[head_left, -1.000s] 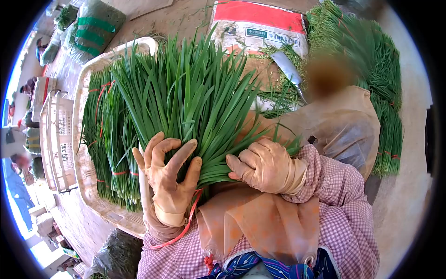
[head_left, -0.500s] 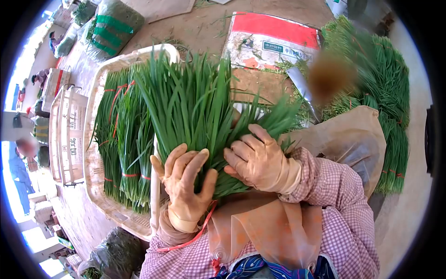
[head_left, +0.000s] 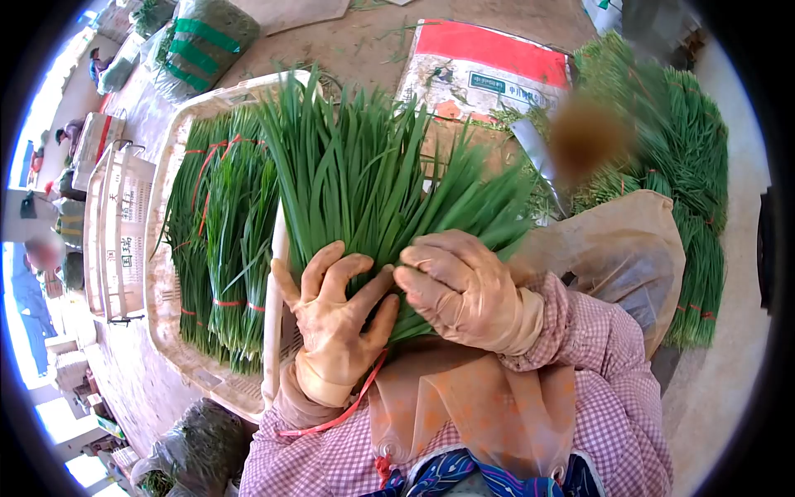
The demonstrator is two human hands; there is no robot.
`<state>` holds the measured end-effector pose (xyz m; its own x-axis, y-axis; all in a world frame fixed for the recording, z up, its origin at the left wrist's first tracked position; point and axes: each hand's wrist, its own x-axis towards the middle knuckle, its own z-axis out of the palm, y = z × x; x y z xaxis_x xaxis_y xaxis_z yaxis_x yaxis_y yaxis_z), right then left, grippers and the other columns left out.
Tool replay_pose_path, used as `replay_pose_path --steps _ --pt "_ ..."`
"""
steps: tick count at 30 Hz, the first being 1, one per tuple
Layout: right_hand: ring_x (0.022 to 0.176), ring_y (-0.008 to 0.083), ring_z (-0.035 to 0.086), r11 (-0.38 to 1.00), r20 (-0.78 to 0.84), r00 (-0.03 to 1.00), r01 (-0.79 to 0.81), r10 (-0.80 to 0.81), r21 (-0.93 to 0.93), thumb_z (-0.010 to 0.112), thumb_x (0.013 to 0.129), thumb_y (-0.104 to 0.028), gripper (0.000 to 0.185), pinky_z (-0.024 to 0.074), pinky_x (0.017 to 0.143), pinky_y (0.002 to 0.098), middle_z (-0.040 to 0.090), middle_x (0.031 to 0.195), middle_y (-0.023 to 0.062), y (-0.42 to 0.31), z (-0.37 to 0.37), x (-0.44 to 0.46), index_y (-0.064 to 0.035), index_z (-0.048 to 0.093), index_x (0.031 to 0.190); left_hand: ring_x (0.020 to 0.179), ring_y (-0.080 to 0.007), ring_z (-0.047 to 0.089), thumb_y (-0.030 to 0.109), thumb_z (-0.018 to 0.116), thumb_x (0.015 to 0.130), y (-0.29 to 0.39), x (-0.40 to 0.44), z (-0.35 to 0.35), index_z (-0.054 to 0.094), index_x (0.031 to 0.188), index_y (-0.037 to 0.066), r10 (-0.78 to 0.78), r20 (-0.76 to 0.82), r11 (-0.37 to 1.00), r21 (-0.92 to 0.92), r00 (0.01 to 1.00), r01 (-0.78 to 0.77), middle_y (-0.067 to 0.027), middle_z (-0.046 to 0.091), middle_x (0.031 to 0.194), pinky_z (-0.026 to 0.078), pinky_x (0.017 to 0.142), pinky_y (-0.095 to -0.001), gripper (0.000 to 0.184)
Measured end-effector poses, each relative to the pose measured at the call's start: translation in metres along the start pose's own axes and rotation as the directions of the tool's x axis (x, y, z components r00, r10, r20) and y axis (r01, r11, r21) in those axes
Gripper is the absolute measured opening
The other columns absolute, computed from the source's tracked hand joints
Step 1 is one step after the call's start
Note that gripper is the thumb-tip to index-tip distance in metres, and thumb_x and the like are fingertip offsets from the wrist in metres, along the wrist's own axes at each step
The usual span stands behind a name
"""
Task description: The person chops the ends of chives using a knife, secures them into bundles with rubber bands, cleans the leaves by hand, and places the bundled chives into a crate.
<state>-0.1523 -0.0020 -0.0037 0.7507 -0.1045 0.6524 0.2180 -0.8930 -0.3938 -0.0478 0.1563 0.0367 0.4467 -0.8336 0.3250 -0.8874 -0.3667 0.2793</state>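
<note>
A thick loose bunch of green Chinese chives (head_left: 348, 182) fans out in front of my body, leaf ends pointing away. My left hand (head_left: 335, 331), in a pale rubber glove, grips the near left part, fingers curled over the leaves. My gloved right hand (head_left: 468, 290) is closed on the right side of the bunch, where the leaves spread and blur. The two hands nearly meet at the fingertips. A red tie (head_left: 352, 412) hangs by my left wrist. The stem ends are hidden under my hands.
Left of me, a white plastic crate (head_left: 157, 319) holds tied chive bundles (head_left: 224, 240). More bundles (head_left: 700, 207) are piled at right. A red and white sack (head_left: 489, 62) and a flat blade-like piece (head_left: 534, 153) lie ahead. Stuffed bags (head_left: 207, 50) stand at far left.
The right-hand leaves have swung and spread lower to the right. My right hand has turned slightly and closed in toward the left hand, which stays on the bunch.
</note>
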Motion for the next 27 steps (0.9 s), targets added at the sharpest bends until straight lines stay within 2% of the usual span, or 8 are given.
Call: replay_pose_path --steps 3,7,13,17,19,20,25,27 --pt "0.105 0.0317 0.058 0.976 0.032 0.989 0.135 -0.143 0.169 0.068 0.079 -0.018 0.033 0.0481 0.089 0.0460 0.060 0.107 0.0124 0.006 0.008 0.020 -0.0036 0.063 0.108 0.118 -0.0266 0.053 0.021 0.076 0.070 -0.007 -0.002 0.003 0.072 0.087 0.016 0.007 0.018 1.000 -0.004 1.000 -0.007 -0.0001 0.062 0.106 0.005 0.115 -0.0572 0.018" --pt "0.102 0.0308 0.058 0.993 0.087 0.992 0.089 -0.096 0.080 0.066 0.080 -0.025 0.033 0.0466 0.090 0.0459 0.060 0.106 0.0129 0.000 0.014 0.016 -0.0025 0.064 0.104 0.117 -0.0277 0.054 0.021 0.081 0.067 -0.023 -0.007 0.005 0.070 0.095 0.013 -0.141 -0.091 0.975 -0.187 0.986 0.122 -0.0002 0.063 0.104 0.017 0.113 -0.0501 0.031" --pt "0.087 0.0254 0.058 0.994 0.142 0.987 0.081 -0.070 -0.075 0.069 0.077 -0.027 0.034 0.0468 0.075 0.0378 0.060 0.094 0.0098 -0.007 0.006 -0.001 -0.0008 0.065 0.099 0.120 -0.0295 0.050 0.017 0.083 0.065 -0.020 0.007 0.001 0.055 0.127 0.012 -0.144 -0.142 0.990 -0.026 0.979 0.142 -0.0101 0.054 0.125 0.027 0.107 -0.0468 0.068" --pt "0.079 0.0231 0.057 0.994 0.184 0.982 0.047 -0.029 -0.096 0.069 0.078 -0.027 0.032 0.0457 0.070 0.0359 0.058 0.088 0.0078 -0.013 0.001 -0.006 -0.0014 0.065 0.098 0.126 -0.0342 0.046 0.006 0.078 0.066 -0.029 0.004 0.009 0.040 0.142 0.005 -0.254 -0.205 0.947 -0.254 0.945 0.199 -0.0197 0.044 0.140 0.032 0.108 -0.0478 0.085" --pt "0.073 0.0214 0.056 0.996 0.172 0.985 0.038 -0.024 -0.083 0.069 0.079 -0.027 0.030 0.0446 0.064 0.0345 0.057 0.082 0.0063 -0.015 0.000 -0.009 -0.0017 0.065 0.096 0.134 -0.0326 0.038 0.000 0.075 0.067 -0.030 0.001 0.012 0.033 0.146 0.001 -0.498 -0.037 0.619 -0.715 0.866 0.325 -0.0216 0.038 0.146 0.032 0.111 -0.0449 0.090" --pt "0.073 0.0214 0.056 0.996 0.169 0.985 0.039 -0.024 -0.083 0.069 0.079 -0.027 0.030 0.0446 0.064 0.0345 0.057 0.082 0.0063 -0.015 -0.001 -0.010 -0.0017 0.065 0.096 0.136 -0.0320 0.034 -0.002 0.074 0.068 -0.031 -0.003 0.014 0.021 0.150 0.000 -0.495 -0.055 0.609 -0.733 0.867 0.301 -0.0234 0.033 0.149 0.030 0.112 -0.0430 0.098" --pt "0.069 0.0207 0.057 0.997 0.220 0.975 0.040 -0.024 -0.068 0.068 0.080 -0.027 0.028 0.0444 0.061 0.0337 0.057 0.078 0.0050 -0.018 -0.003 -0.010 -0.0028 0.066 0.094 0.133 -0.0333 0.040 -0.001 0.076 0.068 -0.020 -0.002 0.004 0.010 0.153 0.005 -0.639 -0.043 0.551 -0.722 0.768 0.418 -0.0224 0.029 0.151 0.034 0.110 -0.0423 0.108" --pt "0.069 0.0207 0.056 0.998 0.200 0.980 0.037 -0.027 -0.050 0.068 0.080 -0.027 0.026 0.0443 0.061 0.0336 0.057 0.077 0.0047 -0.015 -0.001 -0.011 -0.0036 0.066 0.093 0.134 -0.0332 0.038 0.000 0.077 0.068 -0.019 0.001 0.004 0.011 0.154 0.006 -0.666 0.048 0.367 -0.848 0.744 0.383 -0.0233 0.028 0.151 0.037 0.108 -0.0418 0.109"
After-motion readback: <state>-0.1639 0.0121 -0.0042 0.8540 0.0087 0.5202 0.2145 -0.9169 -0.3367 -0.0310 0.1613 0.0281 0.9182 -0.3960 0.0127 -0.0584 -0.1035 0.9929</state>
